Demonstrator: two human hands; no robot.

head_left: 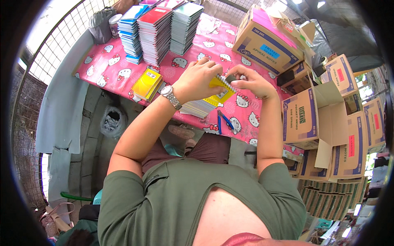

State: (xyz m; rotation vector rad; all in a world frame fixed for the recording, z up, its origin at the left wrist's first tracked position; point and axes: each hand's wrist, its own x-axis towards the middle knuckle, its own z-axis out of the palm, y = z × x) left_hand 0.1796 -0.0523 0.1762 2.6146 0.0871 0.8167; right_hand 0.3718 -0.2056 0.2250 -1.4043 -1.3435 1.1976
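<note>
My left hand (199, 82) is closed on a small yellow spiral notebook (225, 96), gripping it near its wire binding. At the other end of that wire, the fingers of my right hand (256, 83) are pinched together. Something small and dark shows between them, too unclear to name. Under my left wrist lies a stack of yellow-covered pads (198, 109), partly hidden by the hand. Blue-handled pliers (224, 123) rest on the table just right of the stack. To the left of my left forearm sits a short pile of yellow spiral notebooks (146, 85).
Tall stacks of spiral notebooks with blue (131, 37), red (154, 37) and green covers (186, 28) stand at the back of the pink patterned tablecloth (98, 67). Cardboard boxes (266, 41) crowd the right side. A plastic bag (113, 121) sits below, left of the table.
</note>
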